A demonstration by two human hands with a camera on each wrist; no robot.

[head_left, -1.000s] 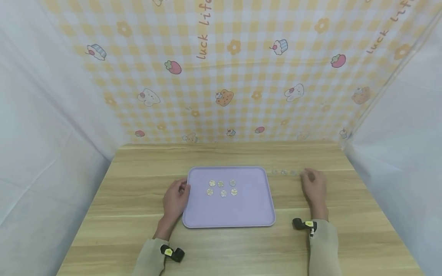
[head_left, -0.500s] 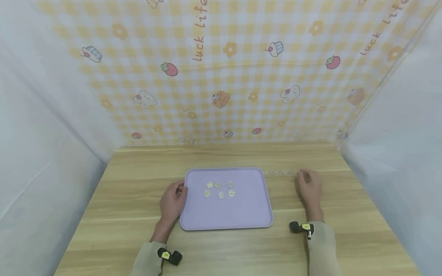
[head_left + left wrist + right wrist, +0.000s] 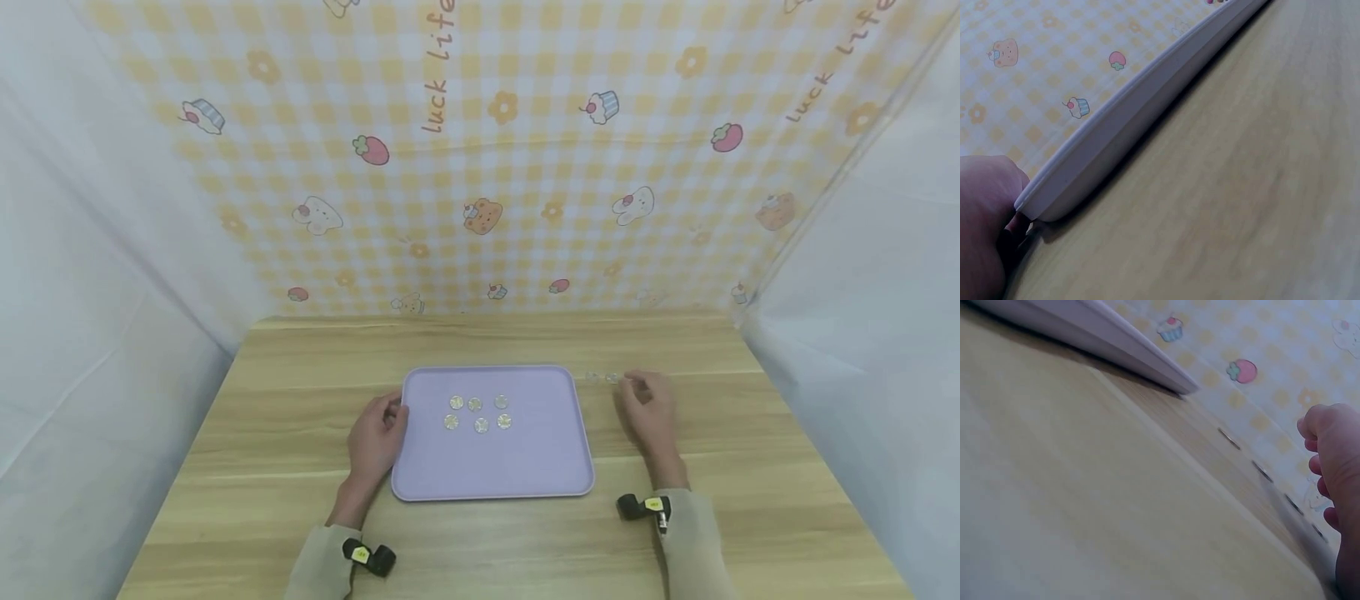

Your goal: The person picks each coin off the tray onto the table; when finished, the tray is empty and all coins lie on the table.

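My left hand point(image 3: 377, 437) grips the left edge of a lilac tray point(image 3: 491, 471), the thumb over its rim. In the left wrist view that hand point(image 3: 988, 212) is at the tray's corner. Several round, shiny coins point(image 3: 475, 404) lie on the tray in two loose rows. To the right of the tray, my right hand point(image 3: 651, 412) is close to a row of coins point(image 3: 611, 378) on the table, its fingers loosely bent. The right wrist view has this hand point(image 3: 1338, 459) above the line of coins point(image 3: 1262, 471), nothing showing between its fingers. In the head view it hides part of the row.
The wood-grain table point(image 3: 487, 550) ends at the back against a yellow checked cloth point(image 3: 540, 167). White cloth walls point(image 3: 97, 333) stand at both sides. Small black cameras point(image 3: 369, 557) are strapped on both wrists.
My right hand has moved left along the coin row, so fewer of its coins show in the head view. The left hand stays at the tray edge; the head view has shifted slightly.
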